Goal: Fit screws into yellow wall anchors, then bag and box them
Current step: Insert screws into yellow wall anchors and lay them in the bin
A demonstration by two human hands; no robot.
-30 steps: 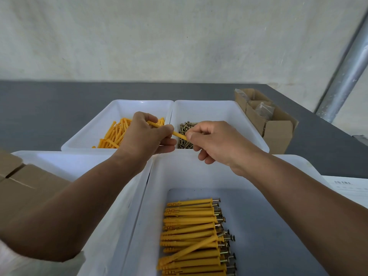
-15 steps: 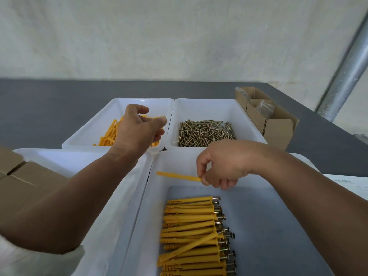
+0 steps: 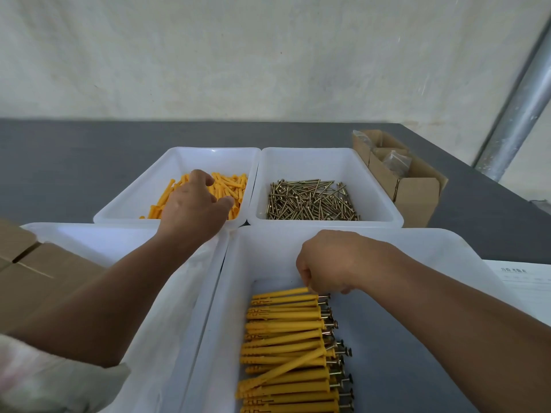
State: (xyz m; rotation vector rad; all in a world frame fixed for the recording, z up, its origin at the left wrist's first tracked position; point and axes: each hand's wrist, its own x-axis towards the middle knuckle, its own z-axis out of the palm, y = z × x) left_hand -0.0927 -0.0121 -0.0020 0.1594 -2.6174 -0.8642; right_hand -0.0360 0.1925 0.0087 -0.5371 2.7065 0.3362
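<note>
The right hand [image 3: 334,260], fingers curled, pinched a fitted anchor [image 3: 280,293] at the far end of the row [image 3: 283,353] in the near right bin [image 3: 268,248]. The left hand [image 3: 193,204] rested bent-fingered on loose anchors [image 3: 229,186] in the far left bin [image 3: 167,168]; whether it gripped one could not be told. Screws [image 3: 310,201] lay in the far right bin [image 3: 313,162].

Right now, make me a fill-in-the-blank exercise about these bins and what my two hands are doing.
1. The left hand reaches into the far left bin, among loose ____ anchors.
2. The right hand pinches one assembled anchor inside the near ____ bin.
3. The far right bin holds a pile of loose ____.

Missing words: yellow; right; screws.
</note>
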